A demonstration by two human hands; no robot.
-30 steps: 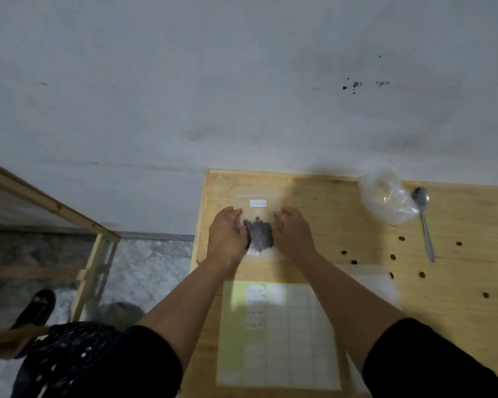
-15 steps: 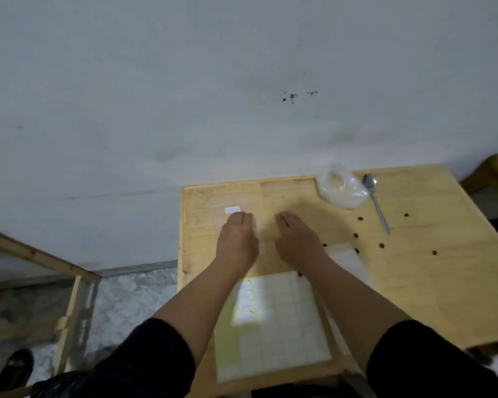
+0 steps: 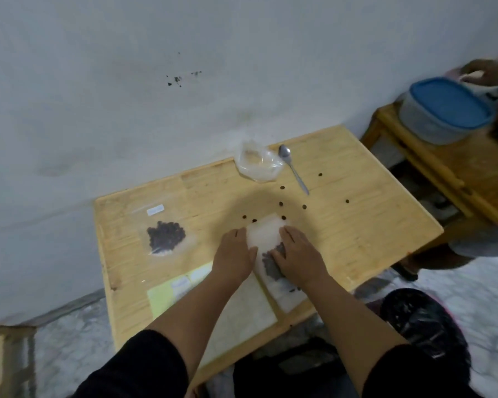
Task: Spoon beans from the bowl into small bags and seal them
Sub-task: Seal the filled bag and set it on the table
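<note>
Evidently the left hand and right hand lay flat, fingers straight, pressing a bean-filled bag between them onto the desk. Sealing well probably meant sliding firmly along the strip. Beans showed by the right thumb; a filled bag lay well left.

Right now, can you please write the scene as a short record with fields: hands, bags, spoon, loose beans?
left hand: flat on the white bag, fingers straight
right hand: on the same bag, over its beans
filled bag: lies apart at the table's left, untouched
spoon: lies beside an empty clear bag, far side
loose beans: scattered on the wood beyond the hands
</note>
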